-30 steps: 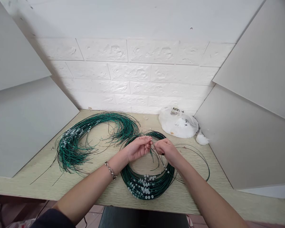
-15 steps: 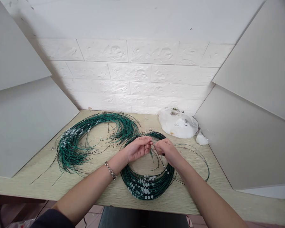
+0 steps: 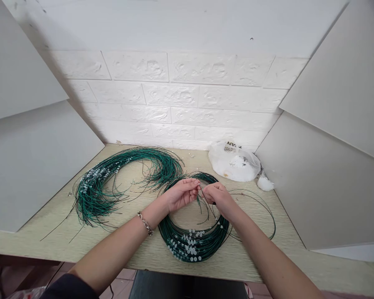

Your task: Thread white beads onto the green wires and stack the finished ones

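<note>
My left hand [image 3: 183, 194], with a chain bracelet on its wrist, pinches a tiny white piece [image 3: 198, 184] at its fingertips, where a dark wire [image 3: 207, 200] ends or passes. Close beside it, my right hand [image 3: 217, 198] is closed, its fingers curled on the same dark wire; the exact grip is partly hidden. Both hands hover over a round coil of dark green wires [image 3: 191, 238] that carries many small white round pieces along its near side. Two white pieces [image 3: 220, 225] sit on wire below my right hand.
A looser bundle of green wires [image 3: 96, 182] with white pieces lies to the left. A plastic bag of white bits [image 3: 235, 162] and a small white bag [image 3: 264, 182] stand at the back right. Panels [image 3: 324, 182] flank the table [image 3: 137, 249]; a white brick-pattern wall [image 3: 183, 95] closes the back.
Almost nothing differs. Both hands keep their closed grips in the same place, and the whole view has shifted very slightly.
</note>
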A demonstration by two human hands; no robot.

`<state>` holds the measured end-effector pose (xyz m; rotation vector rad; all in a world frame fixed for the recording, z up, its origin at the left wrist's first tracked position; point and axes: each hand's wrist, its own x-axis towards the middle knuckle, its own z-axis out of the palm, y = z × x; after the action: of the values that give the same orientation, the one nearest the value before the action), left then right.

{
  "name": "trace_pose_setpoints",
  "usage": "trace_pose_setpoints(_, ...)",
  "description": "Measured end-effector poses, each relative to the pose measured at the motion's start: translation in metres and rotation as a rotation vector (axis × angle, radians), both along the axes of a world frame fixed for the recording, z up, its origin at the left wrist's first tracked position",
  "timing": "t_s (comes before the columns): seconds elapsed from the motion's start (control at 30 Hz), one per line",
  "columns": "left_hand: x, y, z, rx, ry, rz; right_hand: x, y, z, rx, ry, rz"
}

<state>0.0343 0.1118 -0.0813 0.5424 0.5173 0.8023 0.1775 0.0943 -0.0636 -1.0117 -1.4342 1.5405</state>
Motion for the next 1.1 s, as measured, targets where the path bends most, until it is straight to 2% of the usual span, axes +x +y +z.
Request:
trace_pose_setpoints(0.17, 0.001, 0.000, 0.002, 0.010, 0.026, 0.016, -0.001, 0.001, -0.003, 0.025, -0.098, -0.033)
trace_pose_setpoints(0.33, 0.001, 0.001, 0.004, 0.029, 0.096, 0.047, -0.002, 0.001, -0.002, 0.150, -0.243, -0.041)
trace_pose_setpoints(0.5, 0.002, 0.002, 0.004, 0.145, 0.245, 0.110, -0.002, 0.000, -0.003, 0.276, -0.408, -0.073)
trace_pose_setpoints(0.6, 0.000, 0.004, 0.006, 0.203, 0.314, 0.159, -0.002, 0.000, -0.005, 0.347, -0.479, -0.167)
trace_pose_setpoints(0.7, -0.005, 0.007, 0.011, 0.216, 0.334, 0.213, -0.002, 0.001, -0.006, 0.356, -0.451, -0.260)
trace_pose_setpoints(0.83, -0.009, 0.008, 0.018, 0.233, 0.326, 0.256, -0.001, 0.004, -0.006, 0.301, -0.347, -0.218)
trace_pose_setpoints(0.93, -0.008, 0.007, 0.018, 0.235, 0.380, 0.216, -0.002, 0.005, -0.008, 0.260, -0.319, -0.177)
trace_pose_setpoints(1.1, -0.005, 0.005, 0.014, 0.267, 0.450, 0.153, -0.002, 0.007, -0.011, 0.221, -0.246, -0.201)
